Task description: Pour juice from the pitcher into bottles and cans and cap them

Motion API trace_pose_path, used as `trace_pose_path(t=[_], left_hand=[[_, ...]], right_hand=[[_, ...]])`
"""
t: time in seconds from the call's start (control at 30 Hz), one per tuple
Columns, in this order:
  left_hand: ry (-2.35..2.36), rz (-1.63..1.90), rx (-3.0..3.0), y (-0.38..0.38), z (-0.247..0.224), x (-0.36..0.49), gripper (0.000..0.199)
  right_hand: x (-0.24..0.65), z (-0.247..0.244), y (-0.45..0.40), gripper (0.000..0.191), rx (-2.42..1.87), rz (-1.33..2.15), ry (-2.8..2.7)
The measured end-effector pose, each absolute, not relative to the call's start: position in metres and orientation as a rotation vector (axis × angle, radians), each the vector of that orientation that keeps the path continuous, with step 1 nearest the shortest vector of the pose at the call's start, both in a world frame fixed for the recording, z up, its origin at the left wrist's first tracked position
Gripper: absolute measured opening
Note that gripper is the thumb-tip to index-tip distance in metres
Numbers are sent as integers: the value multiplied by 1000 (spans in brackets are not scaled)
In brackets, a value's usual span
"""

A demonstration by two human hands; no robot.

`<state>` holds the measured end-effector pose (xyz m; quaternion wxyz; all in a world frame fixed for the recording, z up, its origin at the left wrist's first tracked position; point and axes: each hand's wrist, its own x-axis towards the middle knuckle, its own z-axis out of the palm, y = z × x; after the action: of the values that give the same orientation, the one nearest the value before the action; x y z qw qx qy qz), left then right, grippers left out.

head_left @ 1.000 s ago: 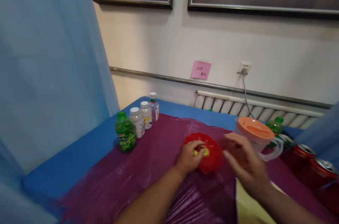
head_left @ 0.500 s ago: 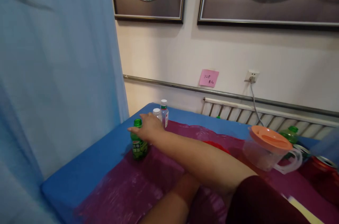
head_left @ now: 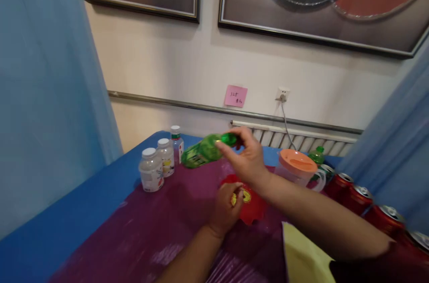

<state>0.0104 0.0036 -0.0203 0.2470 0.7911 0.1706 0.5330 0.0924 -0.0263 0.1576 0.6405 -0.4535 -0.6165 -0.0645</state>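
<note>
My right hand holds a green bottle by its neck, tilted nearly level above the purple sheet. Lower down, my left hand is closed just over a red scalloped piece with yellow figures; what its fingers hold, if anything, is too small to name. To the left stand two clear jars with white lids and a slim white-capped bottle.
At the right are a clear pitcher with an orange lid, another green bottle and several red cans. A yellow sheet lies in front. Blue curtains hang on both sides.
My right hand has taken the green bottle off the table and carried it right, tilting it. My left hand has come into view. The view has shifted right.
</note>
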Motion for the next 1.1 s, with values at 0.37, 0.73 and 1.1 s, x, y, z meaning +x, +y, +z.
trace_pose_path(t=[0.37,0.73,1.1], left_hand=[[604,1548,2380,12,-9,16,69],[620,1149,2187,15,-17,20,59],[833,1175,2206,24,-22,23,59]], right_hand=[[199,137,-84,29,-1472,-130,-1350],[181,93,-83,27,-1444,136,-1357],[313,50,-140,57,-1447,-258,-647]])
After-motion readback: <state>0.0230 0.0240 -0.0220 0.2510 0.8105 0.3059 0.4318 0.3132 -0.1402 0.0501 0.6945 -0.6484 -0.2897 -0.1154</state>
